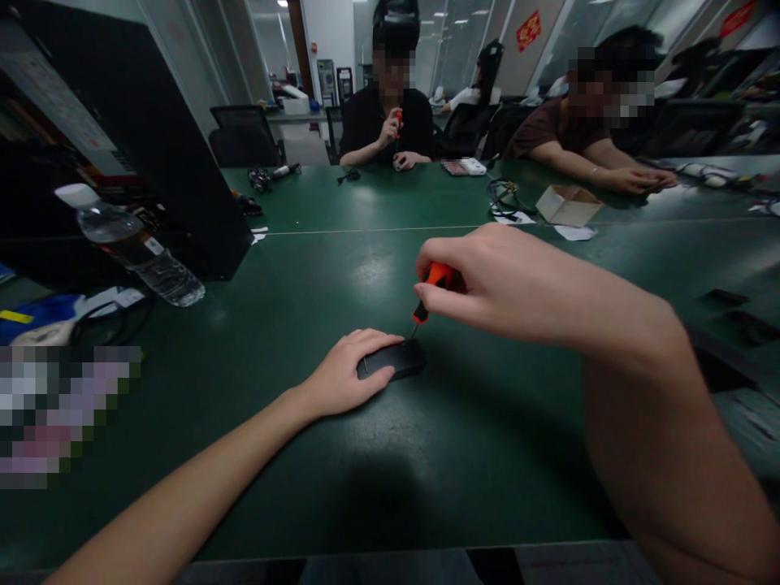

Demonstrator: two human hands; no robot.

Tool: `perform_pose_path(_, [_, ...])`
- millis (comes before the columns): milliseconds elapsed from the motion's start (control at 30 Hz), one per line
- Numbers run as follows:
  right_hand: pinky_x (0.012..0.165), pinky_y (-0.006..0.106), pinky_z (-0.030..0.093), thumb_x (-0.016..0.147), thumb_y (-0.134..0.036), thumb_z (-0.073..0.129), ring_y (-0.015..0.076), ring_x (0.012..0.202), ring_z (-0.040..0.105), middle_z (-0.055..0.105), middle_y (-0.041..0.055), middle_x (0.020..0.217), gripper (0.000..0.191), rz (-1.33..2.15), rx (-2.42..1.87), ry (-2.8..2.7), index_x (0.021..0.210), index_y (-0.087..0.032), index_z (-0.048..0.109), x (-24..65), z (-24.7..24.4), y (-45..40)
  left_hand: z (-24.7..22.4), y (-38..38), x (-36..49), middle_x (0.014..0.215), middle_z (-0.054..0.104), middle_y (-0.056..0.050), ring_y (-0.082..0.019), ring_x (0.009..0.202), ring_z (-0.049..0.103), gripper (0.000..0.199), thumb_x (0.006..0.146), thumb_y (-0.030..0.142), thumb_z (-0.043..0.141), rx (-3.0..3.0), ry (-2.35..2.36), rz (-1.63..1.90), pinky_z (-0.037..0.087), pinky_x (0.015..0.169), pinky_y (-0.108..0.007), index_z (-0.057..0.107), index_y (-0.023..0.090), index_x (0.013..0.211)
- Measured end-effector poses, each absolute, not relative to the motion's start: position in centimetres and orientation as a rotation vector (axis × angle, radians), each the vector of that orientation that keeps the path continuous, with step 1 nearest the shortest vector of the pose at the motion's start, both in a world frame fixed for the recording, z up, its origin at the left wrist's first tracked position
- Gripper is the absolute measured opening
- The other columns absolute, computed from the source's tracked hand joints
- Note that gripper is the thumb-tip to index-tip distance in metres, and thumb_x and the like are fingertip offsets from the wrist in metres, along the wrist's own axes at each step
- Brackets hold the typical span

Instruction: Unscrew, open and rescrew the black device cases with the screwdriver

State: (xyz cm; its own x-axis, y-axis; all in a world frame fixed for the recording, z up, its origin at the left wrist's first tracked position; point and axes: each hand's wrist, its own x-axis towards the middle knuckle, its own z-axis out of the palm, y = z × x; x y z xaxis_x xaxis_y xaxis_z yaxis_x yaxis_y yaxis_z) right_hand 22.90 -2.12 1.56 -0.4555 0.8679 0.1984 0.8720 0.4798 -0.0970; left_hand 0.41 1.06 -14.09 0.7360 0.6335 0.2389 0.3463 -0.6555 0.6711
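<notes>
My left hand (344, 375) rests on the table and grips a black computer mouse (399, 359) between the thumb and the fingers. The mouse lies flat on the green table top, partly covered by that hand. Above its far right end, my right hand (466, 276) is closed around the orange and black handle of a screwdriver (437, 276). The screwdriver leans slightly, its thin shaft pointing down to the mouse's far edge. Whether the tip sits in a screw is too small to make out.
On the left, a plastic bottle (131, 244) leans by a large black case (140, 122). A small open box (568, 205) and a cable bundle (504, 195) lie at the far right. Across the green table (292, 487), one person holds a screwdriver; another leans on the table.
</notes>
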Motion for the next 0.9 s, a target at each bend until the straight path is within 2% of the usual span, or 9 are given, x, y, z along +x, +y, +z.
perform_pose_path(900, [0.059, 0.029, 0.032, 0.093, -0.037, 0.054, 0.0160, 0.059, 0.055, 0.069, 0.0029, 0.071, 0.023, -0.013, -1.564, -2.528, 0.091, -0.022, 0.071, 22.79, 1.64, -1.74, -14.07, 1.08, 0.04, 0.135, 0.069, -0.006, -0.026, 0.121, 0.063, 0.045, 0.097, 0.032, 0.061, 2.317, 0.717, 0.548, 0.046, 0.106, -0.043, 0.059, 0.026, 0.141])
